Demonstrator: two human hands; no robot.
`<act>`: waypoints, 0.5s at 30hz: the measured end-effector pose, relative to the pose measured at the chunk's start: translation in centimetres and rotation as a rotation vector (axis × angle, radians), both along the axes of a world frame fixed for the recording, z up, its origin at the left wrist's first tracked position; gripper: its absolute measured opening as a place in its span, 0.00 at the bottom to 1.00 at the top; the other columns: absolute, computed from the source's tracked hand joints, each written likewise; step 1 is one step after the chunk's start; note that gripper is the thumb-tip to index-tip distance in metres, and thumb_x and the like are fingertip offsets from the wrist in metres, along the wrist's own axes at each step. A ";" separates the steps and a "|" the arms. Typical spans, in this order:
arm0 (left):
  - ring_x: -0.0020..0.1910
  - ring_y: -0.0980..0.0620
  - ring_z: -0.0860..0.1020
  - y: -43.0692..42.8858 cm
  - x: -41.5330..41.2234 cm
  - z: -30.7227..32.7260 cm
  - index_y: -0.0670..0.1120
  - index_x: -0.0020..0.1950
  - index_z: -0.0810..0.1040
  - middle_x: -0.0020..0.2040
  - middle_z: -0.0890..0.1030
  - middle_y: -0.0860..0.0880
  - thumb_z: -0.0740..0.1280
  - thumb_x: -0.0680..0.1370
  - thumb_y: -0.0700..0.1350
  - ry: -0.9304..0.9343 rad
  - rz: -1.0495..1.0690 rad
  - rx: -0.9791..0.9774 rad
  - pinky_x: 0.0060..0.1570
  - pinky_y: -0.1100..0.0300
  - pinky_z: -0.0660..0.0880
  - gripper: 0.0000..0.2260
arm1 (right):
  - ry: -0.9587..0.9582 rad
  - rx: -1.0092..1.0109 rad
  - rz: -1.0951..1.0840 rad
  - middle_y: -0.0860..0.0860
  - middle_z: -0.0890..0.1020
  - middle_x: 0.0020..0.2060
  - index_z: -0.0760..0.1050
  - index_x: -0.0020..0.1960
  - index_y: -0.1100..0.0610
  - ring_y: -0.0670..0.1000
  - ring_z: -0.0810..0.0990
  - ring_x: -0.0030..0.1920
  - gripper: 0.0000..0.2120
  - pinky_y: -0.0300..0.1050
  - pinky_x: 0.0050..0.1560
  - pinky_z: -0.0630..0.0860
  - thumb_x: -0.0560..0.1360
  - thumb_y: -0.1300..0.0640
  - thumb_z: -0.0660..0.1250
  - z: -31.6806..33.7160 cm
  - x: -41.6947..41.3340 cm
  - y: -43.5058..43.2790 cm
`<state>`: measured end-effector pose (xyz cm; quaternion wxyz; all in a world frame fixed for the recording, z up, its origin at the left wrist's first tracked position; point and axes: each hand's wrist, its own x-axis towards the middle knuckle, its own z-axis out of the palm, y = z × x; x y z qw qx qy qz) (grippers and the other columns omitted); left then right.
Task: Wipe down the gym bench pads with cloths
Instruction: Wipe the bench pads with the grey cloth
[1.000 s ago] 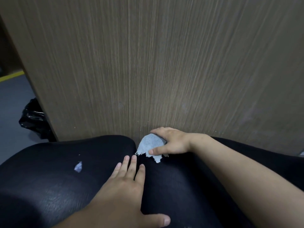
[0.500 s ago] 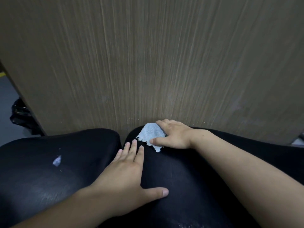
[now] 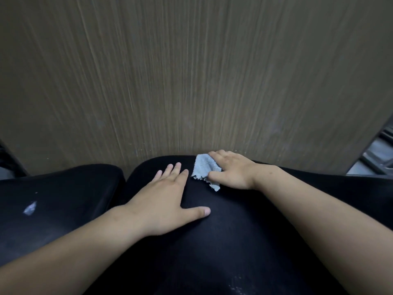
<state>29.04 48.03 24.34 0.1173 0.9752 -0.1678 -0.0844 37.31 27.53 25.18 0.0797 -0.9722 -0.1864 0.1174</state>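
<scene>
Two black padded bench cushions lie side by side with a narrow gap between them. My right hand [image 3: 231,171] grips a small crumpled light-blue cloth [image 3: 205,168] and holds it against the far edge of the right pad [image 3: 223,241], close to the wooden wall. Flat on the same pad, just left of the cloth, rests my left hand [image 3: 163,199], fingers straight and thumb spread out. The left pad [image 3: 63,199] has a small pale worn patch [image 3: 29,208] on its surface.
A tall wood-grain panel [image 3: 191,81] rises directly behind the pads and fills most of the view. Grey metal parts [image 3: 378,154] show past the panel's right edge. A dark shape [image 3: 8,158] sits at the far left.
My right hand has carried the cloth rightwards from the gap along the right pad's far edge. My left hand has shifted fully onto the right pad. The view has swung to the right.
</scene>
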 end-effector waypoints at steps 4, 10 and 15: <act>0.80 0.54 0.39 -2.4 1.1 -0.1 0.46 0.82 0.44 0.82 0.40 0.49 0.58 0.72 0.76 0.006 -0.029 -0.002 0.79 0.55 0.43 0.51 | 0.025 0.020 -0.047 0.49 0.62 0.76 0.52 0.80 0.52 0.50 0.59 0.75 0.34 0.47 0.73 0.58 0.78 0.42 0.59 0.4 -0.8 -3.2; 0.80 0.52 0.40 -7.8 1.6 -0.1 0.46 0.82 0.44 0.82 0.41 0.48 0.58 0.72 0.76 0.020 -0.094 -0.006 0.79 0.53 0.44 0.51 | 0.068 0.031 -0.161 0.46 0.61 0.76 0.50 0.80 0.50 0.49 0.59 0.75 0.39 0.47 0.73 0.59 0.74 0.38 0.54 0.6 -2.6 -9.2; 0.81 0.50 0.40 -12.8 1.6 -0.2 0.46 0.82 0.45 0.82 0.42 0.47 0.58 0.72 0.76 0.017 -0.150 0.000 0.79 0.51 0.44 0.51 | 0.043 0.027 -0.208 0.48 0.66 0.72 0.53 0.80 0.51 0.50 0.64 0.73 0.41 0.46 0.70 0.61 0.69 0.37 0.51 0.5 -4.6 -13.5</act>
